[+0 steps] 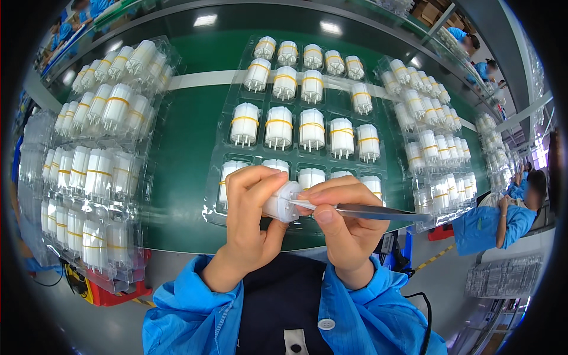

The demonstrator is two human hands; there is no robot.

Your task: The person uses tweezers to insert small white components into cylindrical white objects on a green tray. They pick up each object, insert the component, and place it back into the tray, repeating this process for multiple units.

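My left hand grips a white cylindrical plug unit with its round end face turned right. In my right hand is a pair of metal tweezers, pinched between thumb and fingers. The tweezers' tips meet the end face of the unit, where fingertips partly cover the contact. Beyond both hands lies a clear plastic tray with rows of similar white plug units, pins downward and yellow bands round them. One pocket in its second row from the back has no unit.
Stacked clear trays of white units stand at the left; more trays sit at the right. All rest on a green work surface. A person in blue is at the far right. A red crate shows below left.
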